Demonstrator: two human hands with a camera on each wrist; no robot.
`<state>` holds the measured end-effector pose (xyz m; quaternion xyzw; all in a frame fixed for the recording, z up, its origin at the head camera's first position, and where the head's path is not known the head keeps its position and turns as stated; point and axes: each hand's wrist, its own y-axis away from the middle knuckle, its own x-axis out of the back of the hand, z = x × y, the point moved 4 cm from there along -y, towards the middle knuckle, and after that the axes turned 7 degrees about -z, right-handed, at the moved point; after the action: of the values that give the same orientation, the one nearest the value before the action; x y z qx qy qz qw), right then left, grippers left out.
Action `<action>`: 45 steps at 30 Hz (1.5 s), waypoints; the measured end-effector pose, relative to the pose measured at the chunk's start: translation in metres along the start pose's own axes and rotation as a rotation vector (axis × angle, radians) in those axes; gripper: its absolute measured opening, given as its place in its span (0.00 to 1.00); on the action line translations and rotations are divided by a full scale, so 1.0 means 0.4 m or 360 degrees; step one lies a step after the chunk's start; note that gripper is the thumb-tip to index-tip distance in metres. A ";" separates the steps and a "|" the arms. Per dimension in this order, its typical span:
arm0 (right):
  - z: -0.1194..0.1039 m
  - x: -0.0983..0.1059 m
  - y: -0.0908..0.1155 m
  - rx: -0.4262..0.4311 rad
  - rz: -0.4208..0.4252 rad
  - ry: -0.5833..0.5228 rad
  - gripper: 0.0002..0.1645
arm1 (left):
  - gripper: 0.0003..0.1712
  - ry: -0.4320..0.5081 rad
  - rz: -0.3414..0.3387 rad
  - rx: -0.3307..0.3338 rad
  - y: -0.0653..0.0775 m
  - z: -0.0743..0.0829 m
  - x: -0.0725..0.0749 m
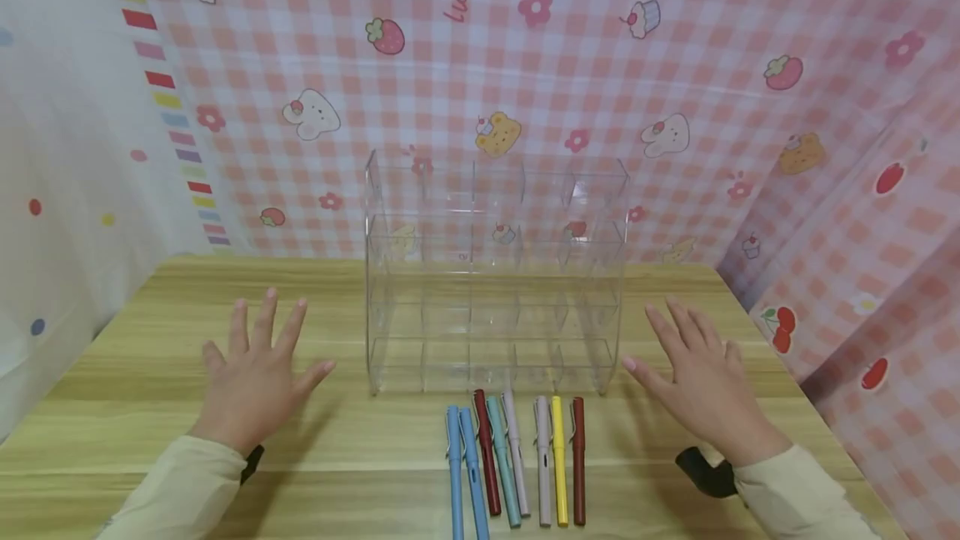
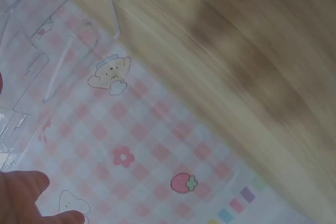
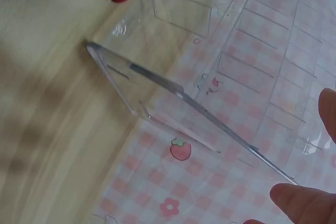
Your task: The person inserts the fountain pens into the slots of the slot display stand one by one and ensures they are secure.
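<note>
A clear plastic rack (image 1: 493, 273) with several tiers of compartments stands upright on the table. In front of it lies a row of capped pens: two blue pens (image 1: 455, 465), a dark red pen (image 1: 487, 457), a teal pen (image 1: 504, 465), two pale lilac pens (image 1: 543, 465), a yellow pen (image 1: 558, 465) and a brown-red pen (image 1: 578, 465). My left hand (image 1: 255, 382), fingers spread, is to the left of the rack and holds nothing. To the rack's right, my right hand (image 1: 705, 382) is likewise spread, thumb nearest the rack's side, and holds nothing.
The wood-grain table (image 1: 337, 482) runs back to a pink checked cloth (image 1: 450, 82) hanging behind the rack. A white dotted cloth (image 1: 67, 190) hangs at the left. More pink cloth (image 1: 855, 273) borders the table's right side.
</note>
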<state>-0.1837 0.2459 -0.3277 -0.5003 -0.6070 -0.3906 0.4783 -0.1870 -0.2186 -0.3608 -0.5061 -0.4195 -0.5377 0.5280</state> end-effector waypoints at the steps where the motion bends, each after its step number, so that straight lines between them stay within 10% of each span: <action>1: -0.001 -0.002 0.002 0.0004 0.0008 -0.0013 0.51 | 0.48 0.0020 -0.0001 0.0003 -0.001 0.001 -0.001; 21: -0.013 -0.086 0.050 -0.0030 0.0125 -0.0595 0.41 | 0.51 0.0894 0.0015 -0.0039 -0.024 0.044 -0.005; 45: -0.052 -0.192 0.012 -0.0212 -0.0255 -0.0979 0.33 | 0.43 0.1560 -0.0134 0.0022 -0.086 0.100 -0.035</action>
<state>-0.1720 0.2092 -0.3974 -0.5757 -0.7336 -0.2963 0.2063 -0.2182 -0.1739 -0.3664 -0.1726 -0.1455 -0.7306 0.6444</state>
